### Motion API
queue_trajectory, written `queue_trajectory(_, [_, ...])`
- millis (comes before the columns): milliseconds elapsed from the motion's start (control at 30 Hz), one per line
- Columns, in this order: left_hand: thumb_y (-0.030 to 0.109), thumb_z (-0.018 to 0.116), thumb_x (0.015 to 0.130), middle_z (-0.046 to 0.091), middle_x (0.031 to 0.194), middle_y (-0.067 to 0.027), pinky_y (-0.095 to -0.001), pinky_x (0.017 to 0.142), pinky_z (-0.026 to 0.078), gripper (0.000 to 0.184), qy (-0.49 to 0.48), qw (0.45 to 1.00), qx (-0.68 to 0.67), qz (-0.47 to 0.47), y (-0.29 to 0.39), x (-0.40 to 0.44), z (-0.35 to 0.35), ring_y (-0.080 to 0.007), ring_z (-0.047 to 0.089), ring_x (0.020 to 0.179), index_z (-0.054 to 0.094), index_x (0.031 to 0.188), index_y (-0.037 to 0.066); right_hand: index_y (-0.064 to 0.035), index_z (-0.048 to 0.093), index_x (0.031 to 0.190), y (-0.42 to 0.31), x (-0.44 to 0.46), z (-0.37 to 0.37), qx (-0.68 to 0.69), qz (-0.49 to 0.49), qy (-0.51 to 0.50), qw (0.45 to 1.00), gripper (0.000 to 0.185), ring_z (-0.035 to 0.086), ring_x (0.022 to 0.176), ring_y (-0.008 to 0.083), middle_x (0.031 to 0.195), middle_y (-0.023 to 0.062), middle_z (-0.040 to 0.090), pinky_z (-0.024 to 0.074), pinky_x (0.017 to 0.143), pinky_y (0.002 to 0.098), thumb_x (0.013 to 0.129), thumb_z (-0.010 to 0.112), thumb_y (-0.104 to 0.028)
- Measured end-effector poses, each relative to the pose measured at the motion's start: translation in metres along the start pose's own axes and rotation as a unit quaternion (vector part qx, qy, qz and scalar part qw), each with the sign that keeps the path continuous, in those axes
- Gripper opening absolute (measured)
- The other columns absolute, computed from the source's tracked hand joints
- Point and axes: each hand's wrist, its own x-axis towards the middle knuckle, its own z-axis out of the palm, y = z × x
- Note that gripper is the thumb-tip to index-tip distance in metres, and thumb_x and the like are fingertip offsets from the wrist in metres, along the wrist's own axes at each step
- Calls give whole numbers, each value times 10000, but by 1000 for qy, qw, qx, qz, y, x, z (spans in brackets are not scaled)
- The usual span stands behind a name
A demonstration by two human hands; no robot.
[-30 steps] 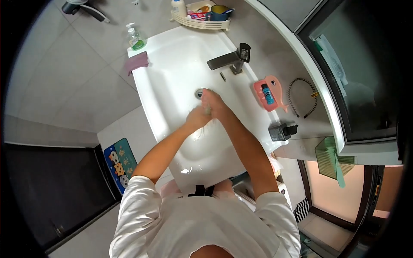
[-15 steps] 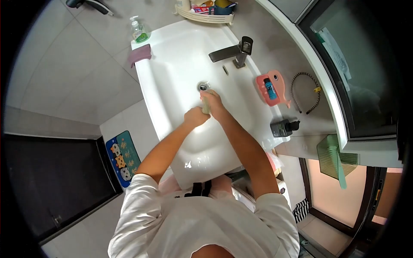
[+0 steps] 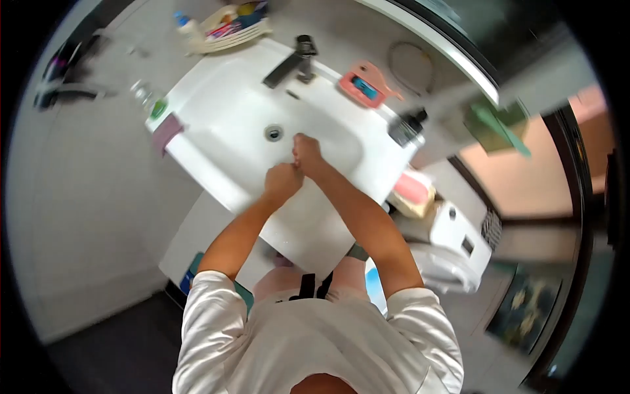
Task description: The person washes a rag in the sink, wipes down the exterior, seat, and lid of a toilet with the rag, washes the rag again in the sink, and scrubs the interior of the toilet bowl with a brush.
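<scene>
Over the white sink basin (image 3: pixel 230 92), my left hand (image 3: pixel 284 182) and my right hand (image 3: pixel 307 155) touch each other, both with fingers closed. Whatever lies between them is hidden in this view. The round drain (image 3: pixel 273 133) shows just beyond my hands, to the upper left. A black faucet (image 3: pixel 293 62) stands at the basin's back edge, away from both hands.
A purple cloth (image 3: pixel 168 133) hangs over the left rim beside a soap bottle (image 3: pixel 152 103). Along the back are a corner rack (image 3: pixel 233 39), a pink whale-shaped dish (image 3: pixel 377 79) and a black pump bottle (image 3: pixel 405 128). A toilet (image 3: pixel 449 262) stands at right.
The whole view has turned, with the sink shifted left and the toilet now showing. My hands stay together; the pale-green thing seen between them half a second ago no longer shows.
</scene>
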Motion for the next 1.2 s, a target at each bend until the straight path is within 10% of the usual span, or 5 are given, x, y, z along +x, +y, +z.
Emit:
queue_trajectory(400, [284, 520, 910, 666, 742, -175, -439, 610, 527, 288, -177, 937, 28, 298, 71, -123, 37, -324, 654, 664, 630, 826, 31, -77, 515, 794, 84, -205, -126, 217, -157, 63, 961, 327, 469, 549, 130, 659, 24, 501, 414, 497, 286, 896, 631, -365])
queue_trajectory(567, [337, 547, 965, 586, 913, -32, -281, 631, 493, 348, -522, 788, -271, 183, 126, -224, 36, -113, 600, 745, 571, 922, -7, -48, 546, 963, 188, -309, -208, 268, -282, 257, 885, 440, 569, 713, 153, 801, 57, 579, 495, 660, 308, 948, 532, -487])
queue_trajectory(733, [277, 484, 991, 621, 948, -84, -303, 818, 453, 343, -461, 757, -202, 417, 113, -292, 108, -170, 595, 881, 598, 1058, -39, -45, 604, 990, 303, -417, -216, 192, -280, 462, 819, 432, 563, 861, 143, 926, 54, 600, 469, 770, 298, 965, 516, -468])
queue_trajectory(1133, [324, 598, 919, 636, 992, -57, -319, 759, 487, 284, -548, 757, -350, 61, 65, -492, 135, -162, 601, 895, 616, 990, 50, -25, 575, 1218, 519, -586, -133, 85, -152, 384, 907, 441, 539, 669, 71, 844, 1, 596, 421, 499, 239, 868, 698, -263])
queue_trajectory(1200, [366, 632, 895, 631, 1031, -81, -341, 776, 490, 381, -648, 655, -383, -71, 61, -505, 130, -192, 609, 932, 577, 1069, 32, -29, 576, 1207, 532, -595, -121, 141, -185, 297, 926, 426, 537, 676, 79, 850, 7, 599, 437, 537, 234, 866, 700, -253])
